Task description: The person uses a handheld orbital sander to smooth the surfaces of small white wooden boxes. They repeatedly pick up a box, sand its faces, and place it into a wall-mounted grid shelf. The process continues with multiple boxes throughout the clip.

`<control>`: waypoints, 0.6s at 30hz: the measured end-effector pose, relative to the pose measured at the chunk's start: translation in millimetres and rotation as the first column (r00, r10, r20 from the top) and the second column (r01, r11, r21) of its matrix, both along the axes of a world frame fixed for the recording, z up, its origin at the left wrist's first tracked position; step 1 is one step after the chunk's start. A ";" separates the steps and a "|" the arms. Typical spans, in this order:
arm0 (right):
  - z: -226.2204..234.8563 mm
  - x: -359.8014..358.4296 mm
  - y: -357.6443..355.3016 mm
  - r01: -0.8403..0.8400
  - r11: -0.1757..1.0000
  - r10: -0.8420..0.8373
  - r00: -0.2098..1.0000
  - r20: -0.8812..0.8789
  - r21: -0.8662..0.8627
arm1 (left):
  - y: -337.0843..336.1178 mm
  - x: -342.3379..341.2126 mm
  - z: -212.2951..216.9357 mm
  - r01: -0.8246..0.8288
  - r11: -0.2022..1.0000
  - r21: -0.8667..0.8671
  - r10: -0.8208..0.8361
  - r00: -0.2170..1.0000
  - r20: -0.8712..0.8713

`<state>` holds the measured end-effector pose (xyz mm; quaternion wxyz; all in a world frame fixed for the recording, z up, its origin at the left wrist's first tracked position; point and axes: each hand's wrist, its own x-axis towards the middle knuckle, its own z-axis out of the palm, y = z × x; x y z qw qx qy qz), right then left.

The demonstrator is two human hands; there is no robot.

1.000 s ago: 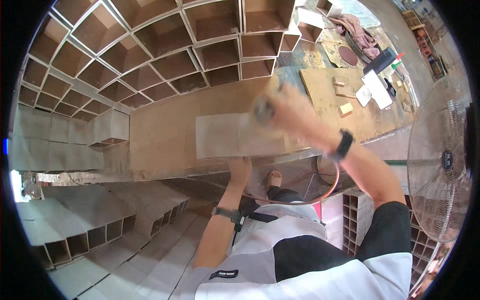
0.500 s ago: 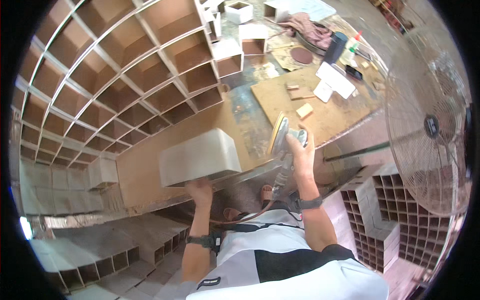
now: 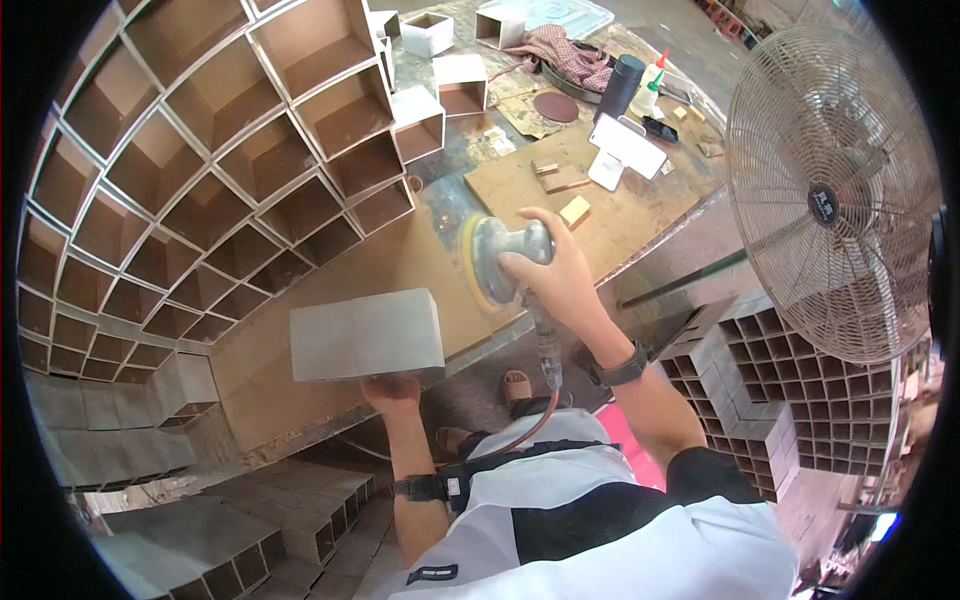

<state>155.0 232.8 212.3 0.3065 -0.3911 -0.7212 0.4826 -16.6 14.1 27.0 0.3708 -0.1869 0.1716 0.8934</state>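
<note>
My right hand (image 3: 562, 272) is wrapped round a grey orbital sander (image 3: 497, 258) with a yellowish pad edge. The sander is tilted, its pad facing left, and it hangs right of and above a grey-white box (image 3: 366, 334). My left hand (image 3: 392, 392) grips the near lower edge of this box, with its fingers partly hidden beneath. A hose (image 3: 540, 418) runs from the sander down toward my waist. The box's flat side faces up, over the brown board (image 3: 262, 385) on the bench; a gap between box and board cannot be judged.
Stacked open boxes (image 3: 222, 150) form a wall at the left. Small white boxes (image 3: 428, 35), a sanding disc (image 3: 556, 107), a yellow block (image 3: 575, 210), a white phone-like object (image 3: 630, 147) and a dark bottle (image 3: 620, 88) lie farther back. A caged fan (image 3: 835, 200) stands at the right.
The sander has moved left, nearer the box, and its pad has turned. The box has turned so that its top side faces me more. My left hand stays at its near edge.
</note>
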 end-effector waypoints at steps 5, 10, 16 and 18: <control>41.4 -37.3 -11.2 -0.166 0.970 0.134 0.975 0.179 0.177 | -67.5 -20.3 4.7 0.459 0.771 -0.442 -0.540 0.839 -0.071; 56.3 -78.7 -29.4 -0.325 0.896 0.268 0.939 0.214 0.302 | -60.4 -9.1 48.4 -0.431 0.536 -0.726 -0.627 0.374 -0.684; 59.0 -127.8 -60.5 -0.519 0.757 0.382 0.845 0.374 0.397 | -20.5 -20.4 -11.8 -0.645 0.312 -0.697 -0.833 0.168 -0.527; 63.9 -134.1 -76.7 -0.555 0.709 0.364 0.817 0.448 0.436 | -17.0 -19.2 -18.9 -0.607 0.321 -0.727 -0.815 0.214 -0.538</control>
